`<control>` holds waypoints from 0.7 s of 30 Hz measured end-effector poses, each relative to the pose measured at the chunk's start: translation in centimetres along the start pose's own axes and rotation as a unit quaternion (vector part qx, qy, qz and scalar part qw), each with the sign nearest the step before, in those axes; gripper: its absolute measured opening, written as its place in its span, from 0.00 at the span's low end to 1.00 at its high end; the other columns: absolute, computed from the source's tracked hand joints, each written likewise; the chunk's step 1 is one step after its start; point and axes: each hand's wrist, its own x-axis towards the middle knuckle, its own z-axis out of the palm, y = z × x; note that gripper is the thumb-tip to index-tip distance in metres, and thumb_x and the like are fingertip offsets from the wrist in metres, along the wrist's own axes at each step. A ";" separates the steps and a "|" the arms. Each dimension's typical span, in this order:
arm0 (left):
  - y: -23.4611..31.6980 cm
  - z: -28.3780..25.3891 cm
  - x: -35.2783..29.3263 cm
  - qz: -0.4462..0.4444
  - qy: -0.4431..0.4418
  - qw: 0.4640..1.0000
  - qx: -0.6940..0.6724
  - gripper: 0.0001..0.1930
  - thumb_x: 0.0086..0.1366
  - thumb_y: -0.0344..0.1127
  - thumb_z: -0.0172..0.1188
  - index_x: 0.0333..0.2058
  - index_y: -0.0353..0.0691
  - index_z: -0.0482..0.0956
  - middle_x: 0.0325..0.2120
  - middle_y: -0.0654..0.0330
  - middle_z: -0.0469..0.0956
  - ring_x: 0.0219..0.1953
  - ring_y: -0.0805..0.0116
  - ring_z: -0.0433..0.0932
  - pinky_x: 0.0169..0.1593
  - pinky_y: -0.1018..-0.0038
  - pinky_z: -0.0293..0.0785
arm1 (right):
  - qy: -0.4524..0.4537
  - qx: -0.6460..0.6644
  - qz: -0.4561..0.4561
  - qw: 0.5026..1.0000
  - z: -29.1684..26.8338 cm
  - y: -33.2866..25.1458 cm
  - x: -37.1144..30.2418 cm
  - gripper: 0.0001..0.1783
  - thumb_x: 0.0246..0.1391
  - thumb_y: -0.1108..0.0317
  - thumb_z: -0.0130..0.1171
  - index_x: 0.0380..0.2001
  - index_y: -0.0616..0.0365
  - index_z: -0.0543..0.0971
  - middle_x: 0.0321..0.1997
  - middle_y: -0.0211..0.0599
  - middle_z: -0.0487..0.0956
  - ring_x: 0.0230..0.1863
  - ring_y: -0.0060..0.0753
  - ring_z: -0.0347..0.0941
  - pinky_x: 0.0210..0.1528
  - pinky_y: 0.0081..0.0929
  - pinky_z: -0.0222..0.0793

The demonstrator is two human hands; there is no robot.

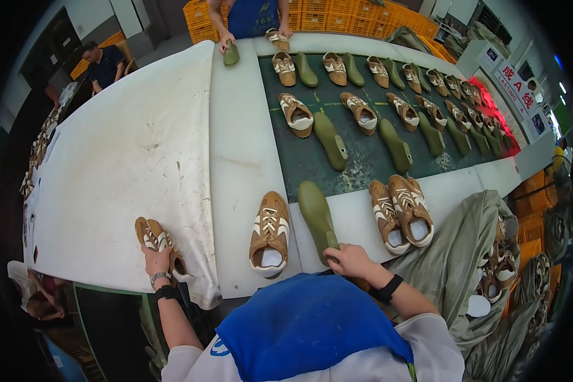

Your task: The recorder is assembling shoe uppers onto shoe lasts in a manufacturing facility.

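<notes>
My left hand (pixel 157 261) is closed on a pair of brown sneakers (pixel 149 234) with white stripes, at the near edge of the white tabletop. My right hand (pixel 351 260) grips the heel end of a green shoe last (pixel 315 210), whose toe points away from me on the table's pale border. Between my hands sits a single brown sneaker (pixel 270 232), laced, its toe pointing away and a white insole showing. To the right of my right hand, more brown sneakers (pixel 410 207) stand side by side on the border.
Rows of sneakers and green lasts lie on a dark green conveyor belt (pixel 369 159). Across the table, a blue-aproned person's hand (pixel 226 42) holds a green last (pixel 231 55). A grey-green cloth (pixel 458 248) drapes at right near orange crates (pixel 528 223). Another person sits far left.
</notes>
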 end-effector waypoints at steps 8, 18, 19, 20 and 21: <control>-0.1 0.3 0.2 -0.002 0.011 1.000 0.007 0.47 0.40 0.48 0.63 0.57 0.42 0.50 0.41 0.48 0.74 0.44 0.52 0.73 0.48 0.63 0.67 | -0.177 -0.023 -0.005 0.984 -2.6 -6.8 7.1 0.26 0.47 0.54 0.54 0.50 0.45 0.67 0.25 0.46 0.75 0.29 0.45 0.74 0.28 0.38 0.68; -0.5 0.0 0.3 0.020 0.023 0.999 -0.008 0.45 0.40 0.47 0.63 0.56 0.41 0.51 0.40 0.46 0.74 0.41 0.51 0.74 0.46 0.62 0.68 | -0.275 -0.052 -0.064 0.958 1.9 -3.8 17.3 0.27 0.36 0.39 0.58 0.26 0.53 0.80 0.27 0.44 0.76 0.33 0.46 0.73 0.34 0.38 0.68; -1.0 0.2 0.5 0.031 0.011 0.999 -0.023 0.45 0.40 0.46 0.64 0.56 0.40 0.51 0.39 0.47 0.74 0.41 0.51 0.74 0.45 0.62 0.69 | -0.287 -0.069 -0.073 0.953 1.2 -3.4 17.6 0.26 0.35 0.40 0.59 0.26 0.53 0.80 0.27 0.44 0.76 0.34 0.46 0.73 0.35 0.38 0.68; -1.3 0.3 0.8 0.043 -0.002 0.998 -0.038 0.45 0.40 0.46 0.64 0.56 0.40 0.51 0.38 0.47 0.75 0.40 0.50 0.75 0.44 0.62 0.70 | -0.283 -0.069 -0.074 0.954 0.9 -3.3 17.0 0.26 0.35 0.40 0.59 0.26 0.53 0.80 0.27 0.44 0.76 0.34 0.46 0.73 0.35 0.38 0.68; -1.0 -0.2 0.7 0.073 -0.014 0.996 -0.040 0.44 0.40 0.43 0.64 0.55 0.41 0.52 0.36 0.47 0.76 0.38 0.50 0.75 0.42 0.64 0.71 | -0.312 -0.089 -0.088 0.942 0.8 -3.4 16.1 0.24 0.36 0.43 0.59 0.27 0.52 0.79 0.29 0.42 0.76 0.35 0.45 0.73 0.36 0.37 0.69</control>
